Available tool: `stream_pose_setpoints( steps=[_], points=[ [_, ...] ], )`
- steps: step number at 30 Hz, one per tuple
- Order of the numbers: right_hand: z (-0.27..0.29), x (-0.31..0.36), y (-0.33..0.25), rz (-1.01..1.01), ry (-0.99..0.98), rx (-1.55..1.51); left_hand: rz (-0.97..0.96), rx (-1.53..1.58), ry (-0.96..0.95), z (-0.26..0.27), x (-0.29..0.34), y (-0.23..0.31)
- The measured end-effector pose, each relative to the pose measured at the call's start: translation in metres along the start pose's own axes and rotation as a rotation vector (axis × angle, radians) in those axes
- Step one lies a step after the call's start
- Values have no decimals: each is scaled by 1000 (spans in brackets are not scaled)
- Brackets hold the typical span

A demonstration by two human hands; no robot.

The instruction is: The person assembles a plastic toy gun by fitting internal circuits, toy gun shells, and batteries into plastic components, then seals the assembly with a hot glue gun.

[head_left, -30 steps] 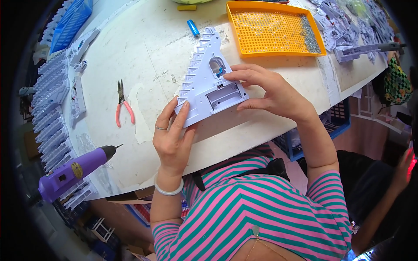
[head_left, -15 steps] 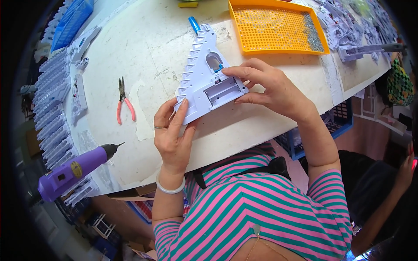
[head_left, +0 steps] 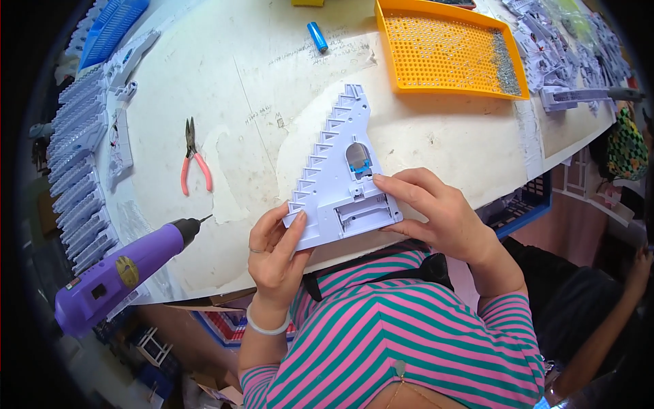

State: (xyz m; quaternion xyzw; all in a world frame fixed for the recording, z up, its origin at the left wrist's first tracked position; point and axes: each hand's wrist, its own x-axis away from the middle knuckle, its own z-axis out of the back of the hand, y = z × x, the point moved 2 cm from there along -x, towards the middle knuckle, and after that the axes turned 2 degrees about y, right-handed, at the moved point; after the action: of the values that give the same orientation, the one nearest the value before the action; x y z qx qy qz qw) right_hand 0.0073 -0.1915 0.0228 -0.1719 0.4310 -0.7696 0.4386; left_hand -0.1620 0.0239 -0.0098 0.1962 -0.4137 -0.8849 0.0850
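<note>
Between my two hands is a pale lavender plastic housing (head_left: 328,178), roughly triangular, with a stepped, toothed left edge. It has an arched opening with a small blue part in it, and an open rectangular battery compartment (head_left: 364,213) below. My left hand (head_left: 278,255) grips its lower left corner, thumb on top and fingers at the edge. At the right side, my right hand (head_left: 436,215) pinches it, index fingertip beside the arched opening and thumb near the lower right corner. A blue cylindrical battery (head_left: 317,37) lies on the table beyond the housing.
A purple electric screwdriver (head_left: 126,276) juts in at the left, near pink-handled pliers (head_left: 195,163). Stacked lavender housings (head_left: 75,177) line the left edge by a blue basket (head_left: 112,31). A yellow tray (head_left: 443,51) of screws stands far right, beside piled plastic parts (head_left: 579,48).
Both hands have brought the housing nearer to my body and slightly right, still holding it. The blue battery stays on the table, now farther from the housing's tip.
</note>
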Motion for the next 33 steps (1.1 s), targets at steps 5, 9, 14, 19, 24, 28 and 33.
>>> stream_pose_setpoints(
  steps=[5,9,14,19,24,28,33],
  points=[
    [-4,5,1,12,61,18,-8,20,-8,0,1,0],
    [1,-1,-2,-20,16,27,-11,21,-2,1,0,1],
    [2,-2,-2,-58,-20,20,-9,22,9,1,0,1],
    [3,-6,-5,-22,-28,32,-2,6,-4,2,-2,3],
    [3,-7,-6,-36,-37,54,16,9,-21,2,-3,2],
    [6,-11,-6,-56,-58,63,-14,-16,-24,3,-6,1],
    [5,-11,-4,-112,-61,56,-23,-17,-21,2,-5,0]
  ],
)
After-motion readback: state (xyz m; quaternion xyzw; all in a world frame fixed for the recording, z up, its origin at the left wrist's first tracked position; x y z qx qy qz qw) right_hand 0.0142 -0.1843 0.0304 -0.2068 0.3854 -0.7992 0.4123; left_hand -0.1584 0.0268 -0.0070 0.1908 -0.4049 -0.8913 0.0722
